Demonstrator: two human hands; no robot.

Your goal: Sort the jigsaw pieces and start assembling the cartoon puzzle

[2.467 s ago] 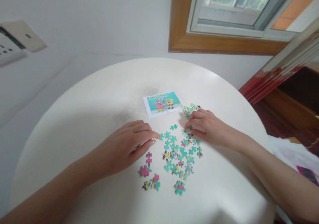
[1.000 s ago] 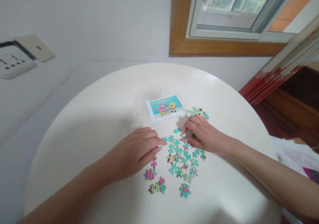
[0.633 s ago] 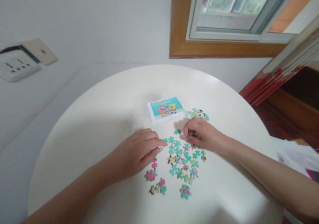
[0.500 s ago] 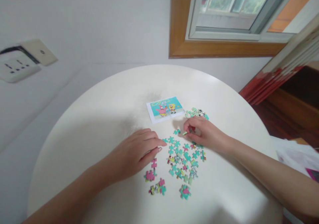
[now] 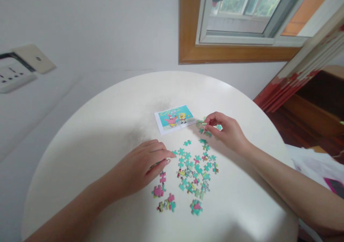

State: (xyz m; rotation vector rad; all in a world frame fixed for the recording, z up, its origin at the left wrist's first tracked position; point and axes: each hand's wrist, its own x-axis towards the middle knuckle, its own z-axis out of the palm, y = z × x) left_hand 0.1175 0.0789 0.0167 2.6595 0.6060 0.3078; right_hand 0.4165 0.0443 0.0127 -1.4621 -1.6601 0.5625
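Observation:
My right hand (image 5: 225, 129) pinches a small pale green puzzle piece (image 5: 204, 124) between thumb and fingers. It is held over a small pile of loose pieces (image 5: 200, 124), partly hidden by the hand. My left hand (image 5: 150, 159) rests on the table with its fingers stretched out, the index fingertip beside some teal pieces (image 5: 181, 151). Between the hands and nearer me lies a spread of teal, pink and yellow pieces (image 5: 198, 169). Joined pink pieces (image 5: 158, 190), a joined cluster with a face-like print (image 5: 166, 205) and a teal-and-pink cluster (image 5: 196, 207) lie closest to me.
A cartoon picture card (image 5: 174, 119) lies flat beyond the hands on the round white table (image 5: 88, 134). Behind it are a wall and a wood-framed window (image 5: 239, 53). A socket (image 5: 14, 73) is on the left wall; papers (image 5: 309, 163) lie right of the table.
My right hand has moved away from me, from the spread pieces to the small pile, with a piece still pinched. The left hand stays in place. The view has shifted slightly.

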